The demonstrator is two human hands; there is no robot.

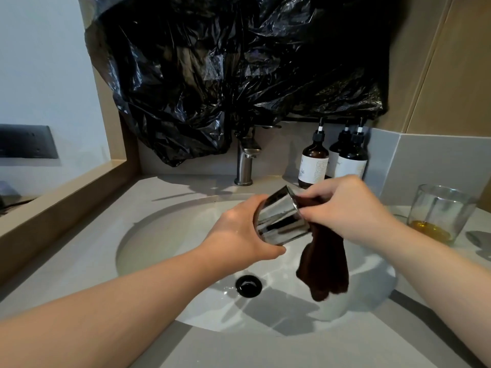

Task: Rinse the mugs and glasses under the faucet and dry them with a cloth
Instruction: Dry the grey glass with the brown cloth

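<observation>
My left hand (236,229) grips a shiny metal cup (279,219), tilted with its mouth toward the right, above the white sink basin (164,235). My right hand (345,208) holds a dark brown cloth (324,266) at the cup's rim; part of the cloth goes into the cup's mouth and the rest hangs down over the basin. The steel faucet (245,163) stands behind the basin; I see no water running. A clear glass (441,211) with yellow liquid in its bottom stands on the counter at the right.
Three dark pump bottles (316,160) stand at the back right of the grey counter (79,264). A black plastic bag (225,70) covers the wall above the faucet. The black drain (249,286) sits at the basin's middle. A wooden ledge (61,200) borders the left.
</observation>
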